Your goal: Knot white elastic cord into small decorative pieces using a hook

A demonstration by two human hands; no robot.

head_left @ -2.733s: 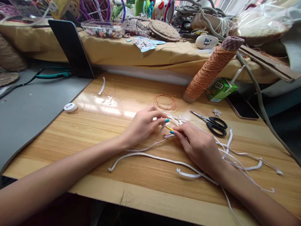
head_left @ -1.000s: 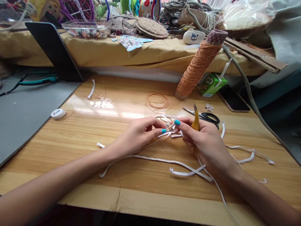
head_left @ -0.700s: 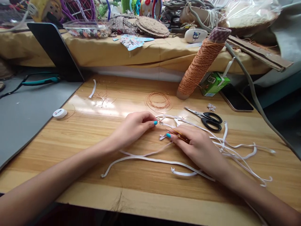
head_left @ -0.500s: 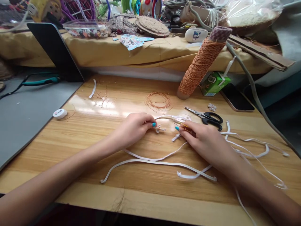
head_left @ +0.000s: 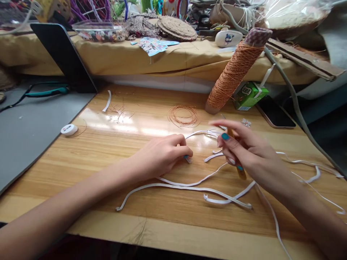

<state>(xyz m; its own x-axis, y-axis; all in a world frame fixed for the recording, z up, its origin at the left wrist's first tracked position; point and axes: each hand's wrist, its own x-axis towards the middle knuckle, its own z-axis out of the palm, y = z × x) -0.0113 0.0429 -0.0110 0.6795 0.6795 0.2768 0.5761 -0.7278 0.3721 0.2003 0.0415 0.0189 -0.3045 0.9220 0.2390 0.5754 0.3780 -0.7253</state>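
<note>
My left hand point(head_left: 169, 153) is closed low over the table, its thumb and fingertips pinching a white cord. Only the cord's short end point(head_left: 189, 160) pokes out; the rest of that spot is hidden under the fingers. My right hand point(head_left: 244, 151) is raised a little to the right, curled round slim gold-coloured tweezers point(head_left: 241, 173), whose wide end points down below the palm. Its index finger is stretched out and blurred. Between and below the hands lie several white cords point(head_left: 187, 186). The scissors point(head_left: 222, 127) are mostly hidden behind my right hand.
A coil of copper-coloured wire point(head_left: 184, 116) lies behind my hands, with a large cord-wound spool point(head_left: 235, 74) leaning behind it. Right of that are a green drink carton point(head_left: 251, 95) and a phone point(head_left: 275, 112). A tablet point(head_left: 63, 57) stands left, near a small white reel point(head_left: 69, 130).
My right hand has lifted and turned over, swinging the tweezers away from the cord. My left hand has shifted slightly right and towards me, covering the small wire-wrapped knot that showed before.
</note>
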